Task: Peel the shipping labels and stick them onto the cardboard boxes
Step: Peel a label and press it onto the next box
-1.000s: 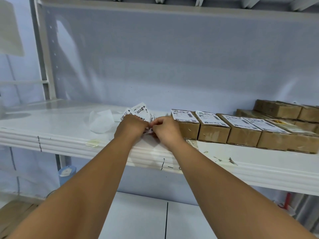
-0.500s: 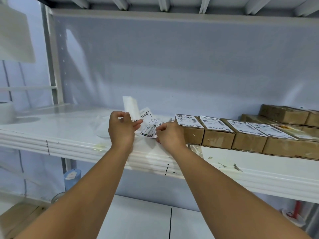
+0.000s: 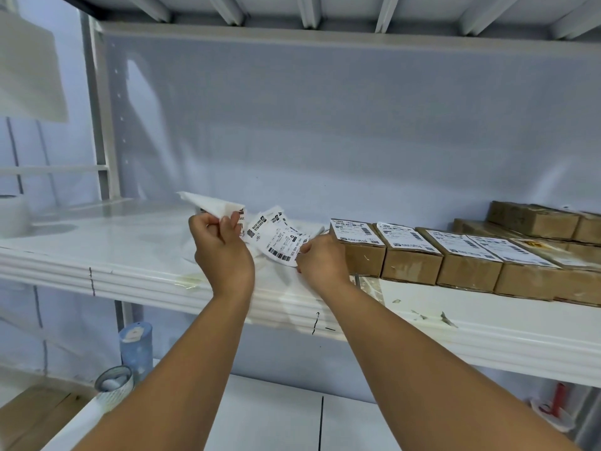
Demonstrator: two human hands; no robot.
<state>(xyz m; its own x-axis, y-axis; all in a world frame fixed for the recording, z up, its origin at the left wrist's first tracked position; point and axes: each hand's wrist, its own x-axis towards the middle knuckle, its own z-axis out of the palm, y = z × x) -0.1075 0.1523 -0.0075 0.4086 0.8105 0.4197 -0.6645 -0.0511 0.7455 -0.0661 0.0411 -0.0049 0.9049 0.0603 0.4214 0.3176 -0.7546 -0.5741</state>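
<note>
Head view: your left hand pinches the white backing; your right hand pinches the labels between both sets of fingers. Thin, floppy, tacky paper: grip corners only. Boxes sit just right of your right fingers.

curled label strip beside 4 labelled boxes

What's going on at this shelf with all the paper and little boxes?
A person is peeling shipping labels. The left hand lifts the white backing paper up and away, while the right hand pinches the printed label strip above the white shelf. To the right stands a row of cardboard boxes, several already labelled on top.
</note>
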